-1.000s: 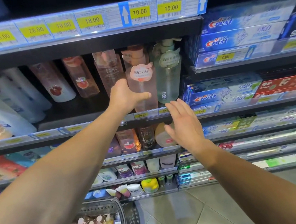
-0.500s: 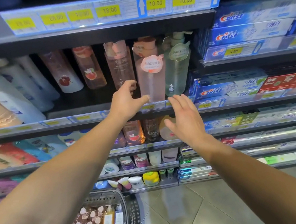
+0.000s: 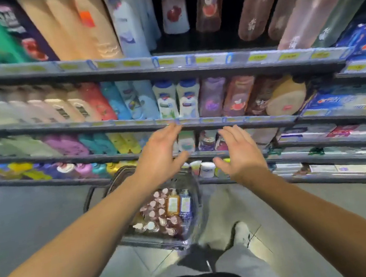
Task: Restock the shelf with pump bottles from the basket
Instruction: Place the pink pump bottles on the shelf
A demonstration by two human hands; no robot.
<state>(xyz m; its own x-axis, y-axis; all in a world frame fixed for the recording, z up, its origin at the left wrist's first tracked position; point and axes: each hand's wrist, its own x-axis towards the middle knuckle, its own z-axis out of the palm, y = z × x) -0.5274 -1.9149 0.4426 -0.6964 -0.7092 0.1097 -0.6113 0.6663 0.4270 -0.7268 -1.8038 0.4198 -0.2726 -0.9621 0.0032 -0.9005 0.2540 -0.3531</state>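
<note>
Both hands dropped from shelf | left hand [image 3: 158, 156], right hand [image 3: 239, 153] (empty) above basket [image 3: 193, 237]

Counts, head view. Hands: two, the left hand [image 3: 158, 153] and the right hand [image 3: 241, 151], each empty with fingers spread. Basket [image 3: 160, 242]: one, on the floor. Bottles in the basket [image 3: 159, 214]: many small pink-capped ones, blurred beyond exact count, plus two taller labelled bottles. Shoe [image 3: 241, 233]: one visible. Shelf tiers [image 3: 189, 65]: at least five.
</note>
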